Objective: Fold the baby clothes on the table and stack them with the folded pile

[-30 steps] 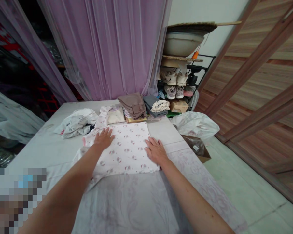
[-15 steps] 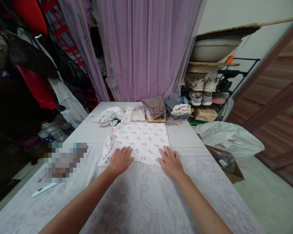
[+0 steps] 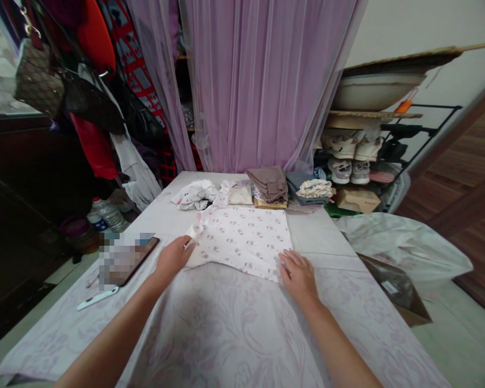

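Observation:
A white garment with a small scattered print [image 3: 242, 237] lies spread on the bed, probably a child's shirt. At its left side my left hand [image 3: 174, 255] is closed on the sleeve, pinching the cloth between thumb and fingers. My right hand [image 3: 299, 272] rests at the garment's lower right corner, fingers stretched out over the edge and holding nothing. Just beyond the garment are a crumpled white piece of clothing [image 3: 194, 194], a small folded light piece [image 3: 241, 195] and a stack topped by folded brown clothing [image 3: 268, 182].
Dark folded clothing with a cream scrunched piece [image 3: 314, 188] on top sits at the far right. A phone [image 3: 140, 261], partly blurred out, and a white slim object [image 3: 97, 298] lie left. Beyond the bed's right edge are a shoe rack [image 3: 355, 156] and a cardboard box [image 3: 414, 307].
My left hand has gone from lying flat on the garment to pinching its sleeve, moving left. The sleeve is drawn up. My right hand stays at the corner. The camera view has shifted left.

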Demonstrator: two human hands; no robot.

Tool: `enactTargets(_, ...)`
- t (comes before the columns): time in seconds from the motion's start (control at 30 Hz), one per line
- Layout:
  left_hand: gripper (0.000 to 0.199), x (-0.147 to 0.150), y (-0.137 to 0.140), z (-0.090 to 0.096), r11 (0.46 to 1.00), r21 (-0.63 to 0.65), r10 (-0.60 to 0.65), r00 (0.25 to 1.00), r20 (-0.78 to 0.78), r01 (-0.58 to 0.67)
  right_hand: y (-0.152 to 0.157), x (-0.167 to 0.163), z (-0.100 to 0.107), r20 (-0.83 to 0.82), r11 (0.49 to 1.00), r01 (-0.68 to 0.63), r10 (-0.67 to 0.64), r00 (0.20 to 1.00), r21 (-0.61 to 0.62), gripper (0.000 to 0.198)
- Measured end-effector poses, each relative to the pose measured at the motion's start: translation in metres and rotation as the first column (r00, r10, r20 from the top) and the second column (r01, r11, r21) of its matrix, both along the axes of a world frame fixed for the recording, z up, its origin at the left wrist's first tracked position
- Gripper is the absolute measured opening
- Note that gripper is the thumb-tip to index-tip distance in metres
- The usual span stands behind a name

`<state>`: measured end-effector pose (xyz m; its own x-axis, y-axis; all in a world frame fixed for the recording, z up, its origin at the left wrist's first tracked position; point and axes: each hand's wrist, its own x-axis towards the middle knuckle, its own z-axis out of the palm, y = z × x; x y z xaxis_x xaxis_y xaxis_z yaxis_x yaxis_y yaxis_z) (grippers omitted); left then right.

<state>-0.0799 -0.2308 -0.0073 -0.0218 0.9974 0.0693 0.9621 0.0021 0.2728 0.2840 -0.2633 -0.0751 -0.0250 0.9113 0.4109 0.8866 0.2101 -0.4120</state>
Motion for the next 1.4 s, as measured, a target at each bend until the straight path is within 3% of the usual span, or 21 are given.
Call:
enactTargets(0.1,0.033,0.009,0.010,-0.002,0.977,0.163,-0.174,0.958,0.228,0.139,0.011,-0.034,0.019,-0.320,0.990,-0.139,0.128,0.939,-0.012,0.030)
enactTargets(0.17,0.031,0.022,0.014,-0.006,0.913,0.289,-0.368,0.884,0.289,0.286,0.026,-0.068,0.033,-0.562,0.946,-0.284,0.151,0.813,-0.158,0.030)
enactTargets(0.23,0.026,0.036,0.012,-0.011,0.845,0.366,-0.494,0.831,0.254,0.391,0.044,-0.103,0.042,-0.781,0.814,-0.463,0.017,0.624,-0.352,0.037)
enactTargets(0.3,0.022,0.047,0.006,-0.018,0.802,0.368,-0.560,0.808,0.186,0.471,0.062,-0.133,0.043,-0.905,0.692,-0.600,-0.196,0.377,-0.400,0.041)
enactTargets(0.37,0.021,0.052,-0.001,-0.026,0.771,0.354,-0.601,0.788,0.132,0.529,0.076,-0.153,0.039,-0.925,0.659,-0.656,-0.327,0.192,-0.369,0.037)
enactTargets(0.43,0.026,0.047,-0.005,-0.032,0.776,0.370,-0.588,0.799,0.129,0.511,0.084,-0.162,0.036,-0.922,0.686,-0.637,-0.372,0.107,-0.351,0.033)
enactTargets(0.53,0.054,0.028,-0.003,-0.038,0.861,0.369,-0.450,0.863,0.228,0.351,0.095,-0.161,0.041,-0.936,0.755,-0.574,-0.347,0.059,-0.316,0.031)
enactTargets(0.6,0.071,0.012,0.005,-0.038,0.929,0.244,-0.344,0.890,0.300,0.277,0.107,-0.153,0.051,-0.965,0.830,-0.512,-0.261,-0.010,-0.219,0.032)
enactTargets(0.67,0.072,-0.003,0.016,-0.035,0.964,0.064,-0.265,0.910,0.319,0.259,0.125,-0.144,0.063,-0.989,0.905,-0.417,-0.128,-0.074,-0.086,0.032)
enactTargets(0.73,0.059,-0.013,0.027,-0.030,0.966,-0.071,-0.216,0.924,0.315,0.250,0.144,-0.133,0.067,-0.996,0.947,-0.321,-0.043,-0.079,-0.015,0.028)
enactTargets(0.83,0.040,-0.017,0.044,-0.025,0.973,-0.109,-0.157,0.934,0.321,0.201,0.166,-0.117,0.056,-0.988,0.973,-0.172,-0.154,0.010,-0.153,0.021)
enactTargets(0.93,0.037,-0.011,0.056,-0.025,0.991,-0.093,-0.066,0.961,0.267,0.094,0.174,-0.104,0.031,-0.945,0.944,-0.071,-0.317,0.084,-0.323,0.015)
enactTargets(1.07,0.039,-0.004,0.060,-0.030,0.993,-0.118,0.022,0.989,0.145,-0.005,0.177,-0.087,0.008,-0.904,0.918,0.001,-0.391,0.171,-0.397,0.024)
enactTargets(1.23,0.045,-0.004,0.052,-0.032,0.984,-0.171,-0.038,0.999,0.039,0.044,0.180,-0.065,0.004,-0.825,0.880,0.160,-0.476,0.306,-0.448,0.068)
enactTargets(1.3,0.045,-0.004,0.051,-0.031,0.987,-0.141,-0.067,0.997,0.035,0.071,0.180,-0.059,0.004,-0.790,0.872,0.176,-0.488,0.370,-0.456,0.070)
enactTargets(1.4,0.044,0.006,0.050,-0.027,0.991,0.007,-0.135,0.991,0.005,0.135,0.182,-0.056,0.005,-0.734,0.868,0.156,-0.484,0.477,-0.471,0.064)
